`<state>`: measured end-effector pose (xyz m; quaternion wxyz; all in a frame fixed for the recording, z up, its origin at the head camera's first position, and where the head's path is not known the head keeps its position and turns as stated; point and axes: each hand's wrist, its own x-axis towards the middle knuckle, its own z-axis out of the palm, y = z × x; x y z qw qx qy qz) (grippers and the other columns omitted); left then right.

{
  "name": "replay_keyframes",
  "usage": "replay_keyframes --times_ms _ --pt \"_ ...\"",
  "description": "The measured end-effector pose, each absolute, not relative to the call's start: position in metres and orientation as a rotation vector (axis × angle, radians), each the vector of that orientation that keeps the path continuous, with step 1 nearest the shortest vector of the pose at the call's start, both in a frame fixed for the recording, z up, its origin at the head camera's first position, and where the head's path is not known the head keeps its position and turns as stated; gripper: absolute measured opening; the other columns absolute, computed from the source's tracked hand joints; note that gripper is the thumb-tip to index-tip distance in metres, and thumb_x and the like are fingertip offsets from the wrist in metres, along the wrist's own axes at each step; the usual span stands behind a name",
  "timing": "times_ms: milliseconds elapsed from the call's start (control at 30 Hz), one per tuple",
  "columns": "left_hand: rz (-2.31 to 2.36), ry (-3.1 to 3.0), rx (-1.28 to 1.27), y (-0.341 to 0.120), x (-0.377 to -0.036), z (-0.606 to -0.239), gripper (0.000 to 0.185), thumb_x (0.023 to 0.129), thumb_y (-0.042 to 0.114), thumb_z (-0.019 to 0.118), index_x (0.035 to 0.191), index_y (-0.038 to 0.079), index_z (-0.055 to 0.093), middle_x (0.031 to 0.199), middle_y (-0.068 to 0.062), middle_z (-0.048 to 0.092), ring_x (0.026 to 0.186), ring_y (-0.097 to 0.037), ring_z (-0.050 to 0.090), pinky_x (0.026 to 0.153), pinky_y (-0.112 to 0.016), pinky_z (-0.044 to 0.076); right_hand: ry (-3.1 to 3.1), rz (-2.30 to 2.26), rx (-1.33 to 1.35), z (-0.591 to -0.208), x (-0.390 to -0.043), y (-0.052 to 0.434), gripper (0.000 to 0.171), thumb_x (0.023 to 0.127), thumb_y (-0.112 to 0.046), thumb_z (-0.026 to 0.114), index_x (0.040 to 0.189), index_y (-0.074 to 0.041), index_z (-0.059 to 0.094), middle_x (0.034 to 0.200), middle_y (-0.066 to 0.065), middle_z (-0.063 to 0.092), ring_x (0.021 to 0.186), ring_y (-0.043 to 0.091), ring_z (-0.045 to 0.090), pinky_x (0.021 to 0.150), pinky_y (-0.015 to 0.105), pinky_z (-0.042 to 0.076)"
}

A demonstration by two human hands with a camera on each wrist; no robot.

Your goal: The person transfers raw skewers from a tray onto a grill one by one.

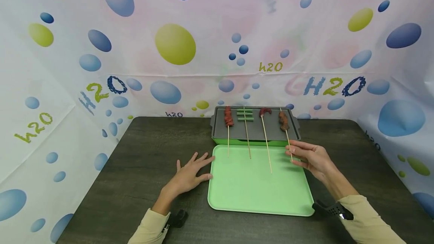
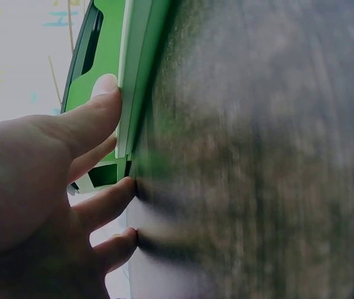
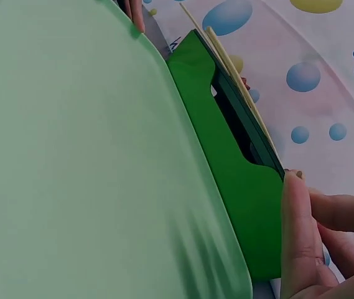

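My left hand (image 1: pixel 190 174) lies flat on the dark table (image 1: pixel 152 150) with spread fingers. Its thumb and fingertips (image 2: pixel 105 103) touch the left edge of a light green tray (image 1: pixel 261 183). My right hand (image 1: pixel 306 156) pinches the bare stick of the rightmost skewer (image 1: pixel 287 134), which carries brown meat. That skewer rests on a dark grill plate (image 1: pixel 255 129) with a green base (image 3: pixel 226 180) just behind the tray. Beside it lie a red-meat skewer (image 1: pixel 228 116), a green-bean skewer (image 1: pixel 245 114) and a skewer with one red piece (image 1: pixel 265 112). Their sticks overhang the tray.
Bubble-patterned sheets (image 1: pixel 176 44) wall in the table at the back and both sides. Bare tabletop stretches left of the tray, with a narrower strip on its right (image 1: pixel 339 146). The tray surface (image 3: pixel 89 156) holds nothing but the overhanging stick ends.
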<state>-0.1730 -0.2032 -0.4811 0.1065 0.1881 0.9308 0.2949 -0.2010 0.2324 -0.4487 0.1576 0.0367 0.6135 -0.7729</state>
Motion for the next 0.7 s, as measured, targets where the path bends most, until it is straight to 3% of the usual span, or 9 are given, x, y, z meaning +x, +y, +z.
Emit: replay_keyframes --times_ms 133,333,567,700 --pt "0.871 2.742 0.561 -0.204 -0.173 -0.482 0.065 0.100 0.043 0.065 0.159 0.028 0.043 0.167 -0.007 0.029 0.156 -0.040 0.011 0.104 -0.084 -0.010 1.771 -2.198 0.095 -0.449 -0.200 0.235 0.055 0.101 -0.010 0.068 0.152 -0.003 0.049 0.113 -0.002 0.076 0.103 0.011 0.073 0.089 0.034 0.058" --pt "0.877 2.738 0.565 -0.203 -0.173 -0.485 0.065 0.100 0.044 0.065 0.159 0.029 0.043 0.167 -0.006 0.029 0.156 -0.039 0.011 0.104 -0.084 -0.010 1.787 -2.215 0.104 -0.449 -0.196 0.240 0.039 0.101 -0.011 0.068 0.140 -0.009 0.062 0.113 -0.002 0.076 0.103 0.014 0.073 0.090 0.036 0.058" --pt "0.874 2.737 0.569 -0.212 -0.172 -0.484 0.070 0.099 0.044 0.065 0.161 0.027 0.039 0.166 -0.007 0.031 0.156 -0.039 0.013 0.104 -0.084 -0.008 1.986 -2.159 0.026 -0.451 -0.188 0.240 0.062 0.103 -0.020 0.066 0.153 0.006 0.041 0.116 -0.008 0.073 0.105 0.009 0.071 0.090 0.034 0.058" --pt "0.869 2.738 0.566 -0.220 -0.171 -0.484 0.068 0.100 0.043 0.065 0.160 0.021 0.041 0.165 -0.009 0.033 0.155 -0.040 0.016 0.106 -0.084 -0.006 2.232 -2.091 -0.088 -0.461 -0.177 0.243 0.062 0.105 -0.023 0.063 0.152 0.009 0.039 0.119 -0.012 0.070 0.107 0.006 0.069 0.090 0.033 0.058"
